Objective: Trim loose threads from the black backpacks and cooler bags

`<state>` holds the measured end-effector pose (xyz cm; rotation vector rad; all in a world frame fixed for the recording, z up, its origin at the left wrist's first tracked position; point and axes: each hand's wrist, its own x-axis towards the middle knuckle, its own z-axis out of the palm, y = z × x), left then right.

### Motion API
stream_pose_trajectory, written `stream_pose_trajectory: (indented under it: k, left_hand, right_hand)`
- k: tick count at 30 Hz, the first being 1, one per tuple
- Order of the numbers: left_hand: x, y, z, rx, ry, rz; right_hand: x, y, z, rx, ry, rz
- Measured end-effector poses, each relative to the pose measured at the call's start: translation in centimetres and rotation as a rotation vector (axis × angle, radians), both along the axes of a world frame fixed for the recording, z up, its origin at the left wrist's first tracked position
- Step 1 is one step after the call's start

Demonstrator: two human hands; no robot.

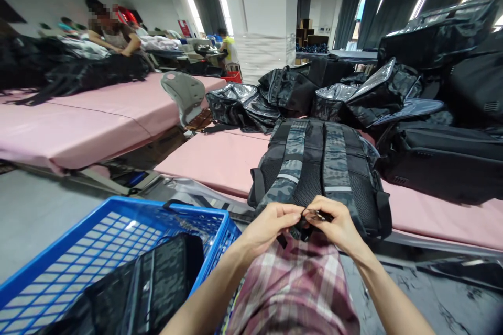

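A black and grey camouflage backpack [314, 167] lies on the pink-covered table with its mesh back and two shoulder straps facing up. At its near edge my two hands meet, fingertips close together. My left hand [273, 222] is closed in a pinch on a black strap [301, 231] that hangs from the backpack. Closed beside it, my right hand [332, 220] has a small shiny dark piece [317, 214] between thumb and fingers; its kind is not clear. The strap's end dangles below the hands, partly hidden by them.
A blue plastic crate [118, 207] with a camouflage bag [157, 277] in it stands at my left. More bags [291, 86] with silvery linings are piled behind the backpack, and black bags [444, 159] lie to the right. Beyond a grey chair [183, 94], a person [112, 31] works at another pink table [90, 115].
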<state>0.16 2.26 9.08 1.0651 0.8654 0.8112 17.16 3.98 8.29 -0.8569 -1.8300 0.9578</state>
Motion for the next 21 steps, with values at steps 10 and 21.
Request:
stream_pose_trajectory:
  k: [10,21]
  left_hand:
    - [2.0,-0.2,-1.7,-0.048,-0.080,0.388]
    - [1.8,-0.2,-0.8,-0.049,-0.169,0.314]
  right_hand:
    - [0.6,-3.0,0.0,0.471,-0.352,-0.151]
    - [1.7,-2.9,-0.4,0.677,-0.442,-0.576]
